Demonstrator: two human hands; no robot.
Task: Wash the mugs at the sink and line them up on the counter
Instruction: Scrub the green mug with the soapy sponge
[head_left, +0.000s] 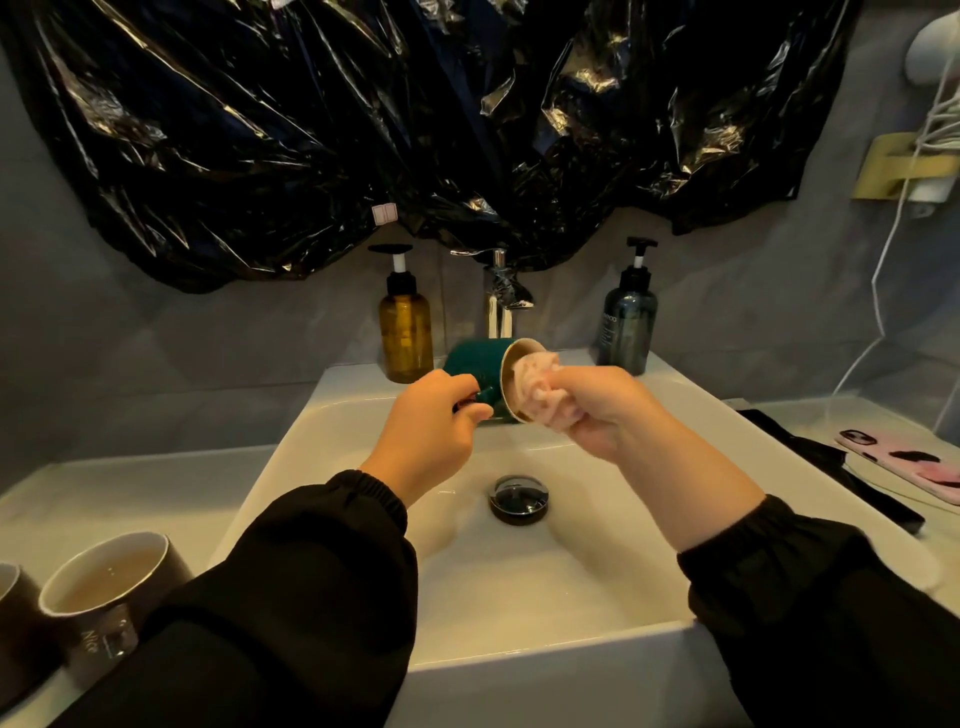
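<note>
A dark green mug lies on its side in the air above the white sink, its mouth turned to the right. My left hand grips its handle. My right hand holds a bunched pink cloth, which is pushed into the mug's mouth. At the lower left two dark mugs stand upright on the counter: one with a pale inside, and another cut off by the frame's edge.
The chrome tap stands behind the green mug, between an amber pump bottle and a dark pump bottle. A drain plug sits in the basin. A phone in a pink case lies on the right counter. Black plastic sheeting hangs above.
</note>
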